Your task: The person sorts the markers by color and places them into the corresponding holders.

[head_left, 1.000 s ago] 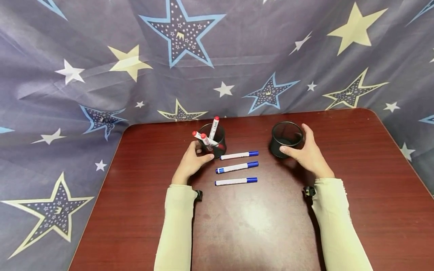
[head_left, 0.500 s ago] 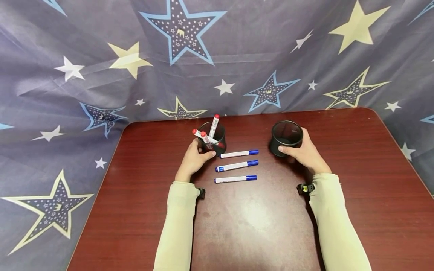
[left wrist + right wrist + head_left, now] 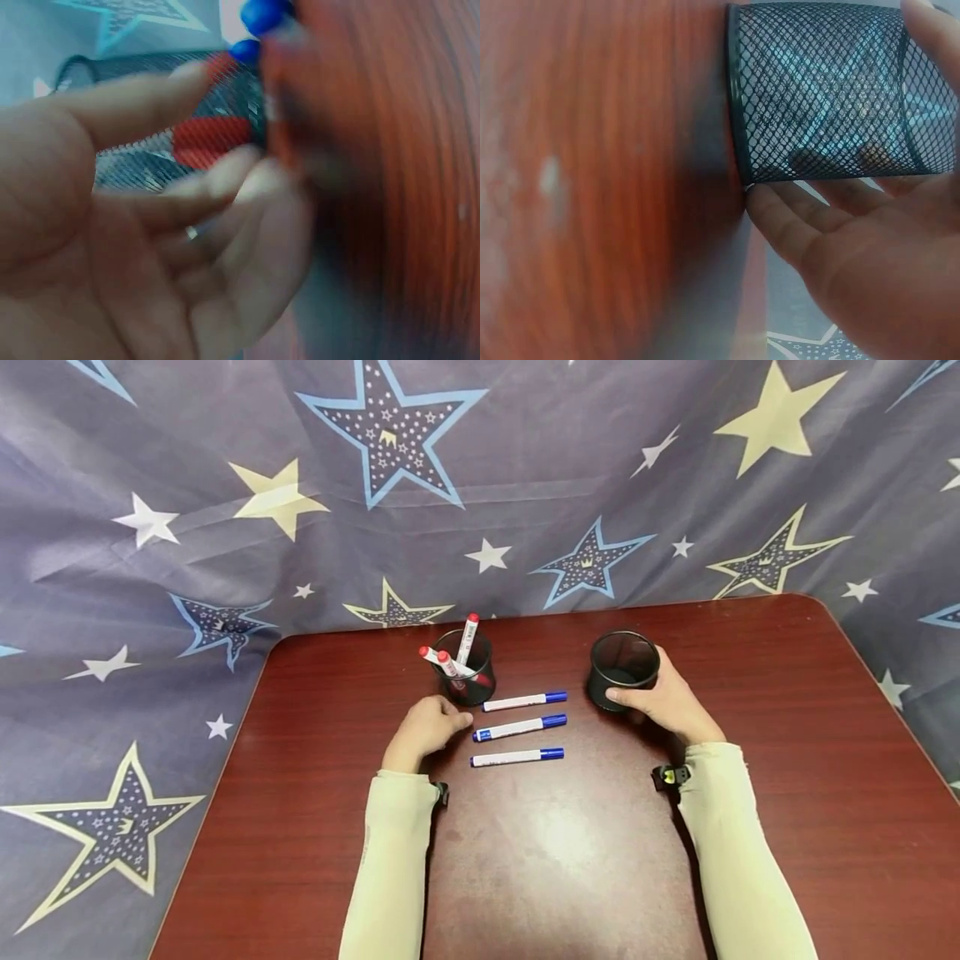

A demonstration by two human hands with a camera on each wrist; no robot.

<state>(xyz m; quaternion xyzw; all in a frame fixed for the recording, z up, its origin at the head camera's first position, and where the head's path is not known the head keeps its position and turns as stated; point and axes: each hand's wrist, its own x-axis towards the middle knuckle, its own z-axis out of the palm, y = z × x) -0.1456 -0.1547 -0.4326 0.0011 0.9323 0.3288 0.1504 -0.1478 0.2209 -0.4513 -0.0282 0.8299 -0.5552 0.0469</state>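
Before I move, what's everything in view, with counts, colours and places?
Table: one, reddish-brown, central
Cloth with stars: one, grey-purple, behind table
Left mesh cup: one, black, on table
Red-capped markers: three, white-bodied, in left mesh cup
Blue-capped markers: three, white-bodied, lying on table
Right mesh cup: one, black, right of markers
Wrist devices: two, black, beside sleeves
Sleeves: two, cream, lower picture
Left hand: one, bare, near left mesh cup
Right hand: one, bare, holding right mesh cup
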